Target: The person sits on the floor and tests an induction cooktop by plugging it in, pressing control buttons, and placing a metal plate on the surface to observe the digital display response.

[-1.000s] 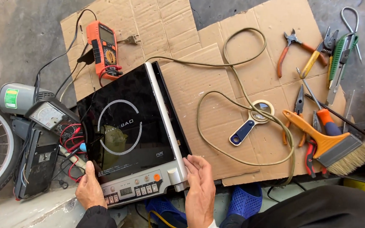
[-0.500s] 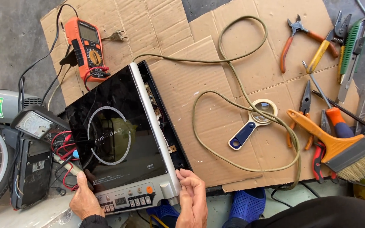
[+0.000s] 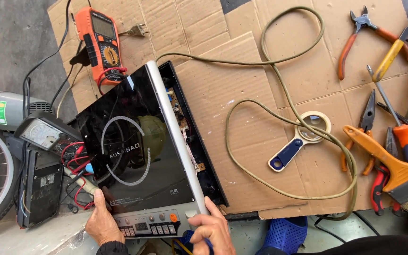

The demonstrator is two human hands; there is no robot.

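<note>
**Both hands lift the glass top of the induction cooker**

I see my left hand [image 3: 102, 222] gripping the near left corner of the cooker top [image 3: 138, 156], a black glass plate with a silver control strip. My right hand [image 3: 212, 230] is closed on the near right corner of the same plate. The top is tilted, its right edge raised above the black base [image 3: 199, 151], so a circuit board shows in the gap between them. The cooker lies on brown cardboard [image 3: 242, 85] on the floor. Its grey power cord [image 3: 279, 123] makes loops to the right, around a magnifying glass [image 3: 301, 139]. An orange multimeter [image 3: 102, 45] lies just behind the cooker. An analog meter [image 3: 43, 134] is at the left. Pliers [image 3: 362, 35] and an orange brush [image 3: 393, 167] lie well apart, at the right.
</note>
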